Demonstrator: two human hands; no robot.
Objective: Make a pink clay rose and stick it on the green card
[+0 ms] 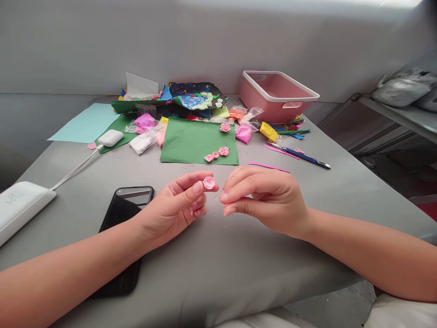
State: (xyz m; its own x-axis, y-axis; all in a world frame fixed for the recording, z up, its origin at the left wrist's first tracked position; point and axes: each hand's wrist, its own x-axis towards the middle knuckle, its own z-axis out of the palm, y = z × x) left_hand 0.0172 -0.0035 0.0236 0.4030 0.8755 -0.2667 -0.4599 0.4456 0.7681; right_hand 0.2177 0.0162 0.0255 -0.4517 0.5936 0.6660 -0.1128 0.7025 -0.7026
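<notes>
My left hand [186, 198] is closed, pinching a small pink clay rose [209, 183] between thumb and forefinger. The rose's coiled face is turned up toward me. Just to its right, my right hand [262, 196] is curled with thumb and fingertips drawn together; anything between them is too small to make out. Beyond both hands lies a green sheet [194, 141]. Along its right side and lower edge sit several pink clay flowers: a larger one [225, 128] at the top corner, another [223, 151] lower down, and smaller rosettes [209, 157] beside that one.
A phone [128, 218] lies partly under my left forearm. At left, a white power bank [23, 205] is cabled to a white case [110, 138]. Clay packets [143, 141], a pink basket [273, 100], a decorated plate [198, 98], a blue cutter [307, 157] and a pink tool [269, 167] lie beyond.
</notes>
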